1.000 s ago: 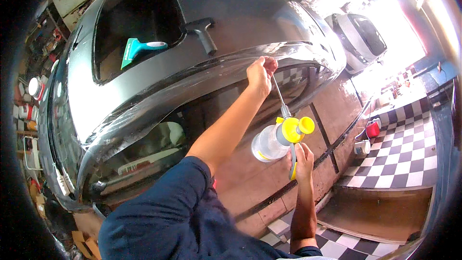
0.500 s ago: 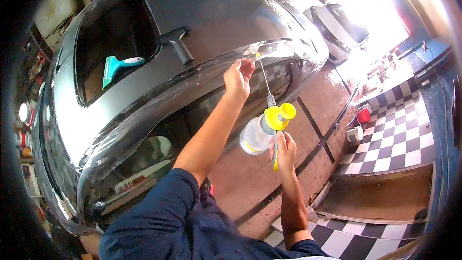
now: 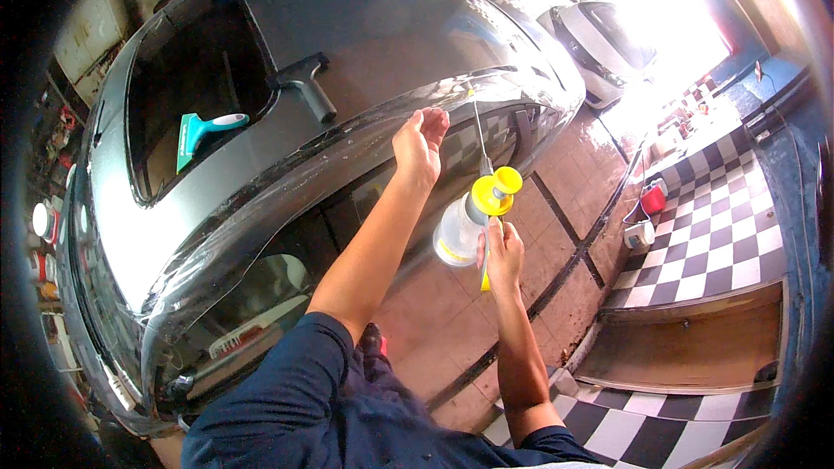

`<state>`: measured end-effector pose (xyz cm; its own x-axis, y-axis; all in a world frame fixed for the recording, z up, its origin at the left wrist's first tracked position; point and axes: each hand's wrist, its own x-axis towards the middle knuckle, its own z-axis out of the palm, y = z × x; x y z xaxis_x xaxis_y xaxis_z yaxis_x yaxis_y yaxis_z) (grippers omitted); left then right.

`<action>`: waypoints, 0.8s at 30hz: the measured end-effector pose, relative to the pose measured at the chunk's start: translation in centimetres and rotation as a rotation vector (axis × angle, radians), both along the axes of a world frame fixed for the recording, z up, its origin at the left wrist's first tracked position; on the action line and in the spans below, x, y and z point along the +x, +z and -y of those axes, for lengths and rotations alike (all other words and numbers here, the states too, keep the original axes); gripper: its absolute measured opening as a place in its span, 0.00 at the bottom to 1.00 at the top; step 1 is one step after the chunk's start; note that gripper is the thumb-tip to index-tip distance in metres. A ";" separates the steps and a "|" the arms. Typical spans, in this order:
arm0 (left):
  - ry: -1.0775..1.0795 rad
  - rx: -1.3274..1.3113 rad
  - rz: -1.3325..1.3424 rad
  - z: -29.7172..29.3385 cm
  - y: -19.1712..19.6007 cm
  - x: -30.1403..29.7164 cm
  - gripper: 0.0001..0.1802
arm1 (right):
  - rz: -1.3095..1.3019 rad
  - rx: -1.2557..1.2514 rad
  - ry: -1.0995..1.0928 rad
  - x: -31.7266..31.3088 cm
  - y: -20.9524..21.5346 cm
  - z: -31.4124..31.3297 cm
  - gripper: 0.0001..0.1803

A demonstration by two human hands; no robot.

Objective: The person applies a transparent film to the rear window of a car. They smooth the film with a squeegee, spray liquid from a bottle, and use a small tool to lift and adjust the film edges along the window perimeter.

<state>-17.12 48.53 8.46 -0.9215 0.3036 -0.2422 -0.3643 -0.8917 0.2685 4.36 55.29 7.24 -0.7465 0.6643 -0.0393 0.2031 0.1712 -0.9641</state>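
My right hand [image 3: 502,252] is wrapped round the handle of a pump sprayer [image 3: 452,234], which has a clear bottle, a yellow top and a long thin wand. The wand points away from me along the side of a dark grey car [image 3: 382,26]. My left hand [image 3: 420,146] hovers beside the upper door edge, palm turned toward the wand, fingers slightly curved and nothing visible in it. Clear, wrinkled film [image 3: 252,187] lies along the roof edge and hangs over the side windows.
On the car's roof lie a turquoise squeegee [image 3: 204,135], over the dark glass panel, and a black squeegee [image 3: 308,89]. A white car [image 3: 599,48] stands beyond. To the right are a checkered tiled wall [image 3: 695,234], a red container [image 3: 653,198] and a wooden board [image 3: 686,343].
My left hand has shifted slightly left, away from the wand tip. The sprayer in my right hand has moved a little up and left in the view, which itself has shifted slightly.
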 end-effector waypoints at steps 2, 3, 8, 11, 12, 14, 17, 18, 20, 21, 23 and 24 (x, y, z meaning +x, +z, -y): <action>-0.001 0.009 -0.005 -0.1 0.0 0.0 0.13 | 0.000 0.026 -0.022 -0.5 -0.6 -0.2 0.17; -0.004 0.014 -0.008 -0.1 0.0 0.1 0.13 | -0.008 0.049 -0.032 -0.7 -1.2 -0.5 0.17; -0.003 0.024 -0.015 -0.1 -0.3 0.1 0.13 | -0.013 0.026 -0.015 -0.7 -1.1 0.0 0.17; -0.002 0.020 -0.005 -0.2 -0.4 0.1 0.13 | -0.030 -0.017 0.002 -0.3 -0.8 0.4 0.16; 0.000 0.020 -0.002 -0.2 -0.4 0.1 0.13 | -0.030 0.000 0.009 -0.2 -1.0 0.4 0.17; 0.001 0.012 -0.013 -0.2 -0.6 0.1 0.13 | -0.031 0.018 0.023 0.1 -1.0 0.7 0.16; -0.003 -0.008 -0.033 -0.1 -0.8 0.3 0.13 | -0.045 -0.009 0.031 0.5 -0.6 1.5 0.16; -0.005 -0.013 -0.024 -0.2 -0.6 0.4 0.13 | -0.057 -0.035 0.022 0.6 -0.6 1.4 0.16; -0.002 -0.023 0.000 -0.3 -0.5 0.6 0.13 | -0.068 -0.089 0.029 0.9 -0.5 1.5 0.16; 0.002 -0.028 0.015 -0.3 -0.5 0.6 0.13 | -0.066 -0.118 0.044 1.1 0.0 1.6 0.16; 0.009 -0.023 0.021 -0.4 -0.6 0.6 0.13 | -0.048 -0.134 0.053 1.4 0.2 1.8 0.16; 0.014 -0.029 0.018 -0.4 -0.7 0.6 0.12 | -0.034 -0.101 0.053 1.5 0.1 1.8 0.16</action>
